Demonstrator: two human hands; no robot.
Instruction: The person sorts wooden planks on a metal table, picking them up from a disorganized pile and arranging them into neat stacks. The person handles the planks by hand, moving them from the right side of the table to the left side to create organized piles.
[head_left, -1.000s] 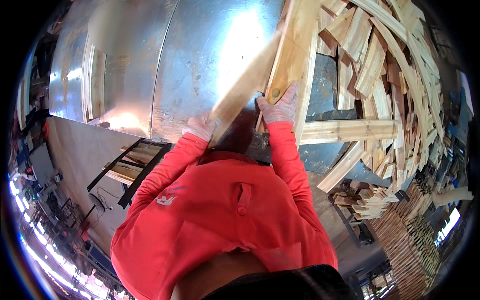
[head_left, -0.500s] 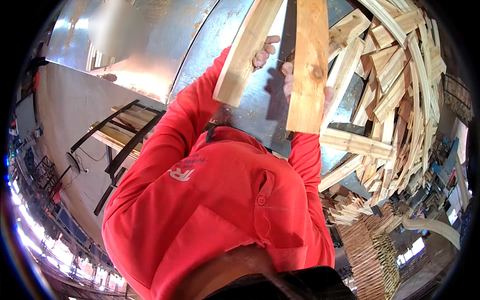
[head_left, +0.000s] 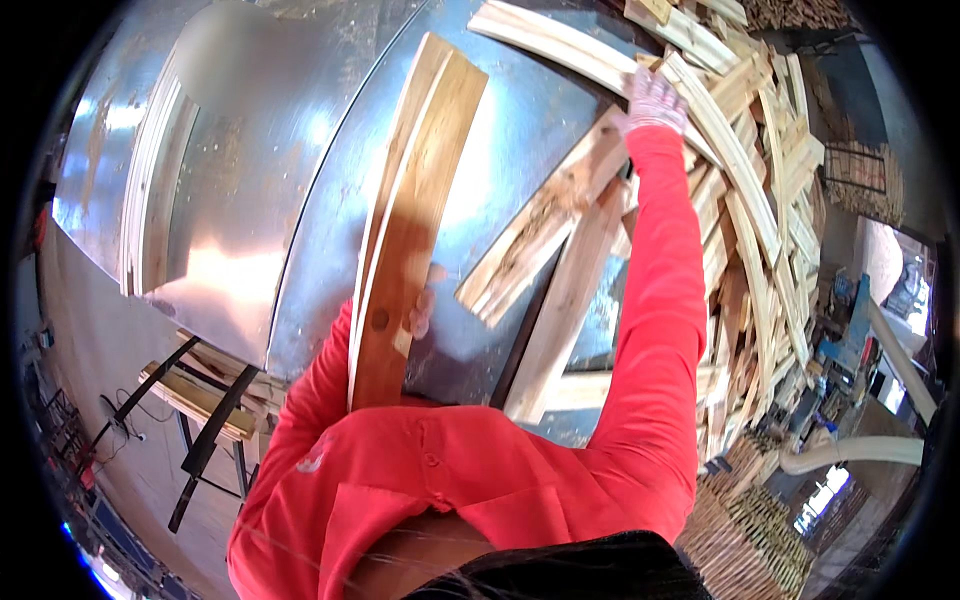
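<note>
On the left, my left hand (head_left: 422,312) is closed round two long wooden boards (head_left: 418,200) held face to face, tilted over the metal table. Its fingertips show at the boards' right edge; the rest of the hand is behind them. My right arm stretches far to the right, and my right hand (head_left: 655,104) lies on the near side of the wood pile, over a long pale strip (head_left: 560,45). The fingers of that hand look extended on the wood. Just below it, a rough-edged board (head_left: 545,215) lies slanted across another board (head_left: 575,300).
A heap of loose wooden strips (head_left: 745,200) covers the table's right side. Pale strips (head_left: 155,190) lie on the left part of the metal table (head_left: 250,180), beyond a seam. A black metal rack (head_left: 215,420) with boards stands at lower left. Stacked wood (head_left: 755,530) stands at lower right.
Half a second ago each hand held a board. Both boards are now together in my left hand, further left, while my right hand has let go and moved out to the pile.
</note>
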